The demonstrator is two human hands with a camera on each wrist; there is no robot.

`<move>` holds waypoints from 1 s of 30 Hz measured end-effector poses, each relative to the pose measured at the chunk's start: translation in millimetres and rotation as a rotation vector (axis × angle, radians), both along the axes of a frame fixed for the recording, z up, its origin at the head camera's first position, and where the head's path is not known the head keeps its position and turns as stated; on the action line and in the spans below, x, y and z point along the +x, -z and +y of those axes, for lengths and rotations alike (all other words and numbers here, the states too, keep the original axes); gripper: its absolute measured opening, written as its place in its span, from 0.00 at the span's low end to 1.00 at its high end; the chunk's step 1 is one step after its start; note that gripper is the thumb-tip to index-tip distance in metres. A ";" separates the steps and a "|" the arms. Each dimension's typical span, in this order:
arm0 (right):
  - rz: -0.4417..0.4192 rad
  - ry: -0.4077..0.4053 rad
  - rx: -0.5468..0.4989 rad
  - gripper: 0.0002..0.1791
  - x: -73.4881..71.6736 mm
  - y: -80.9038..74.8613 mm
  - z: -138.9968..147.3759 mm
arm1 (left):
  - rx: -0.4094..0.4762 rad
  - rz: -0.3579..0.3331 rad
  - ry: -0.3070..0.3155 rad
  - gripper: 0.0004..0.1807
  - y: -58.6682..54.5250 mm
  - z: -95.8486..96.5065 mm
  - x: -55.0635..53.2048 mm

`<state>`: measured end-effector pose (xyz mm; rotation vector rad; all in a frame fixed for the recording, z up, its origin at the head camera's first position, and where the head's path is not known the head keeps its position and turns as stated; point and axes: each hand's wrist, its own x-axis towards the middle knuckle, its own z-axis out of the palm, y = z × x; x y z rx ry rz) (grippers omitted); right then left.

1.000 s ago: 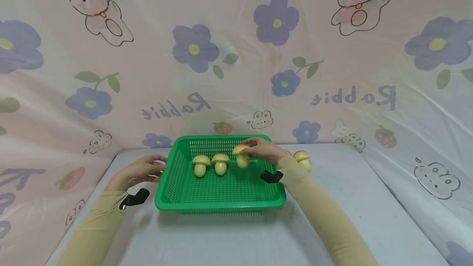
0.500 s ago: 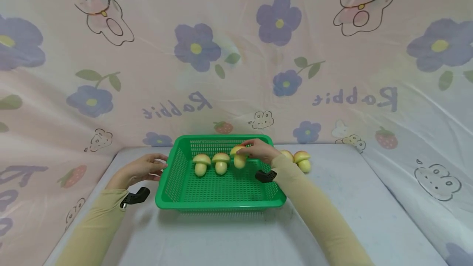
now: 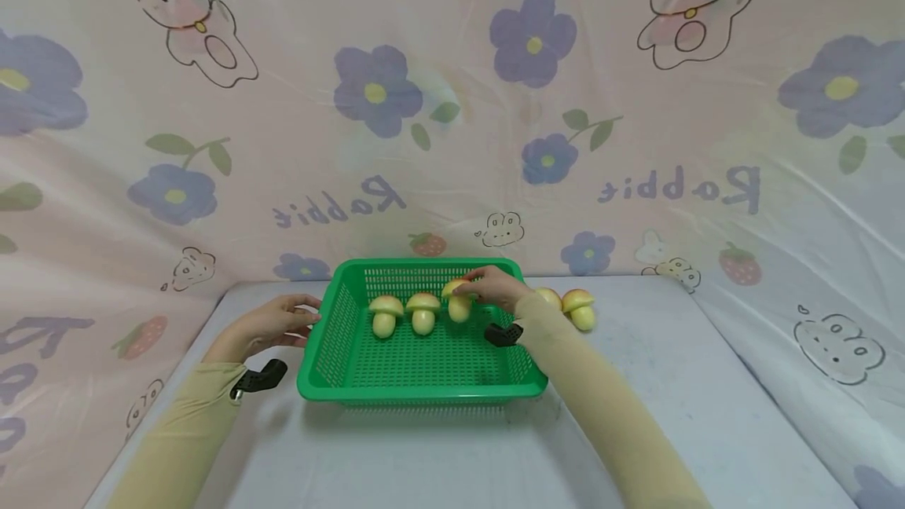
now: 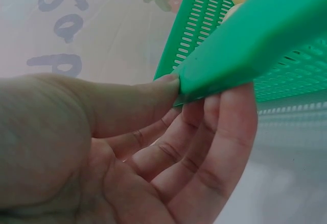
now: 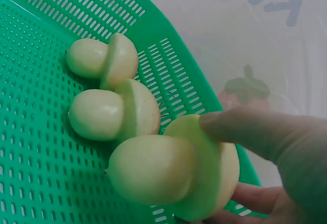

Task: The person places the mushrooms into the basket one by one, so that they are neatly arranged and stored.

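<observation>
Near the far edge of the green basket (image 3: pixel 424 393), right hand (image 3: pixel 495 289) pinches the held mushroom (image 3: pixel 459 309) by its cap, likely keeping the stem clear, beside two lined-up mushrooms (image 3: pixel 423 323); left hand (image 3: pixel 271 324) pinches the left rim, apparently steadying it.

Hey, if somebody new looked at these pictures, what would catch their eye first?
Probably the bright green basket in the middle of the head view, its left rim held by the left hand. Next, the pale mushroom that the right hand grips by its cap, just right of two similar mushrooms inside the basket. Behind everything hangs a pink backdrop printed with purple flowers and rabbits.
</observation>
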<state>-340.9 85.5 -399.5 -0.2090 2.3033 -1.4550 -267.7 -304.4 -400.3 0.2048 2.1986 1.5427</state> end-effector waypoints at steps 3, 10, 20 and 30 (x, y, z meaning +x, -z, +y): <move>0.017 0.001 0.021 0.26 -2.7 3.7 0.5 | -0.003 -0.002 -0.005 0.23 0.7 -0.1 -0.9; 0.012 -0.021 0.040 0.28 -0.9 2.3 1.3 | -0.008 0.005 0.001 0.24 0.3 0.2 -1.2; 0.047 -0.006 0.085 0.28 2.6 3.3 -5.7 | -0.008 -0.004 0.001 0.24 0.2 -0.9 0.2; 0.078 0.007 0.180 0.27 4.2 11.8 -9.3 | 0.000 -0.009 0.000 0.25 -0.8 1.3 0.2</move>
